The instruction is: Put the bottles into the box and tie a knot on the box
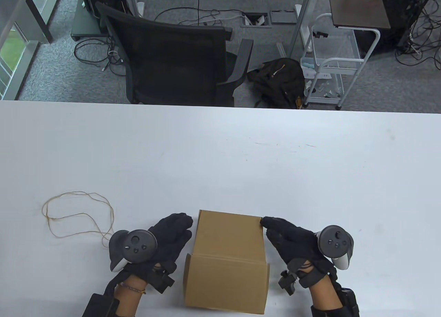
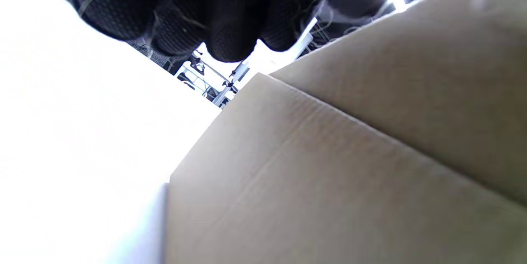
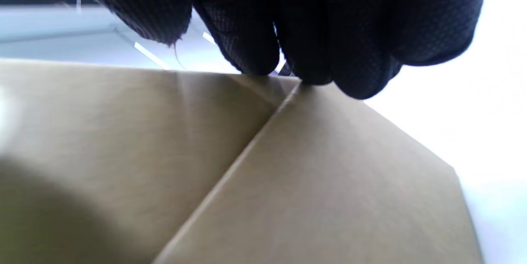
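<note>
Flanking the closed cardboard box point(image 1: 227, 262) with straightened fingers, the left hand point(image 1: 165, 237) and right hand point(image 1: 293, 241) are steadying it; twine point(image 1: 77, 215) (left, untouched) could snag if dragged carelessly.

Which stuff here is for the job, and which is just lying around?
For the job:
- cardboard box, closed
- string on the table
- left hand
- right hand

Just lying around:
- office chair
- black backpack
- white cart

Box point(image 1: 229, 258) at table's point(image 1: 220, 151) near edge, string point(image 1: 77, 217) to its left, chair point(image 1: 175, 62) behind table.
</note>
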A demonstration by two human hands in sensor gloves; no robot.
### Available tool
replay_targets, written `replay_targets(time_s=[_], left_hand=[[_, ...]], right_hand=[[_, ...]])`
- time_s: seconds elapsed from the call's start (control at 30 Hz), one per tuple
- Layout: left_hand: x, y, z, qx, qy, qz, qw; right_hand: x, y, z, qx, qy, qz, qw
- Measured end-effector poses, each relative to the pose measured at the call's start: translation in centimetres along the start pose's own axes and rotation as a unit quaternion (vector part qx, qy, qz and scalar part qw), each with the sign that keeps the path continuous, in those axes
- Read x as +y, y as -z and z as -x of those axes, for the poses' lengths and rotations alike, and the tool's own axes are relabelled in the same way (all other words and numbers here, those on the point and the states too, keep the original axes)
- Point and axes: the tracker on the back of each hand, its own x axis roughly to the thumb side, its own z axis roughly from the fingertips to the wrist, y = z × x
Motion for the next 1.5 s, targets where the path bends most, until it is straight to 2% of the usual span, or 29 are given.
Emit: replay_targets(time_s=[0.03,0.13,0.3,0.37,0.43,0.5,0.53,0.63,0.67,0.73,0.77,0.8,0.87,1.0,1.07,1.13,1.23,1.33,1.4,1.5], left_hand=[[0.0,-0.1,-0.3,-0.005,-0.015,0.009,1.0],[-0.5,-0.3,-0.6,-0.011,-0.104,0.033,0.994],[-0.6,-0.4,-0.8,-0.021,-0.113,0.059,0.992],[-0.6,-0.3,-1.0,-0.026,-0.08,0.042,0.996],[-0.8,-0.1,-0.8,-0.024,-0.106,0.046,0.993],[-1.2,0.2,-0.1,-0.017,-0.186,0.058,0.981],[-1.3,0.3,0.3,-0.01,-0.221,0.08,0.972],[-1.6,0.7,0.6,-0.016,-0.273,0.128,0.953],[-1.8,0.9,0.4,-0.019,-0.278,0.139,0.95],[-1.9,1.2,-0.1,-0.014,-0.234,0.154,0.96],[-1.8,1.3,-0.5,-0.015,-0.179,0.158,0.971],[-1.7,1.3,-0.9,-0.023,-0.11,0.144,0.983],[-1.7,1.2,-1.6,-0.034,-0.007,0.11,0.993],[-3.0,0.9,-3.0,-0.03,0.118,0.113,0.986],[-3.9,0.9,-3.7,-0.023,0.209,0.12,0.97],[-4.7,0.9,-4.1,-0.016,0.265,0.117,0.957],[-5.4,0.8,-4.2,-0.008,0.281,0.114,0.953],[-5.5,0.7,-4.1,0.011,0.287,0.097,0.953],[-5.5,0.7,-4.1,0.015,0.299,0.098,0.949],[-5.5,0.7,-3.9,0.032,0.27,0.092,0.958]], right_hand=[[-0.1,-0.1,-0.5,0.005,-0.003,-0.005,1.0],[0.3,-0.4,-1.6,0.016,0.042,-0.083,0.996],[0.8,-0.5,-1.9,-0.004,0.031,-0.077,0.997],[1.1,-0.3,-1.7,-0.013,0.036,-0.081,0.996],[1.3,-0.3,-1.5,-0.012,0.05,-0.082,0.995],[1.6,-0.2,-1.2,-0.016,0.059,-0.078,0.995],[1.9,-0.2,-0.9,-0.019,0.069,-0.073,0.995],[2.4,0.1,-0.5,-0.015,0.117,-0.095,0.988],[2.6,0.1,-0.4,-0.014,0.116,-0.085,0.99],[2.7,0.3,-0.7,-0.019,0.084,-0.074,0.994],[2.7,0.3,-1.0,-0.028,0.045,-0.081,0.995],[2.4,0.2,-1.3,-0.039,0.0,-0.079,0.996],[2.2,0.2,-2.1,-0.062,-0.068,-0.057,0.994],[3.7,0.3,-2.6,-0.062,-0.184,-0.074,0.978],[4.9,0.4,-2.7,-0.052,-0.251,-0.082,0.963],[5.9,0.5,-2.9,-0.046,-0.305,-0.091,0.947],[6.6,0.4,-3.0,-0.041,-0.352,-0.085,0.931],[7.1,0.2,-2.6,-0.027,-0.335,-0.061,0.94],[7.1,0.2,-2.5,-0.019,-0.352,-0.064,0.934],[6.8,0.3,-2.0,-0.003,-0.332,-0.043,0.942]])
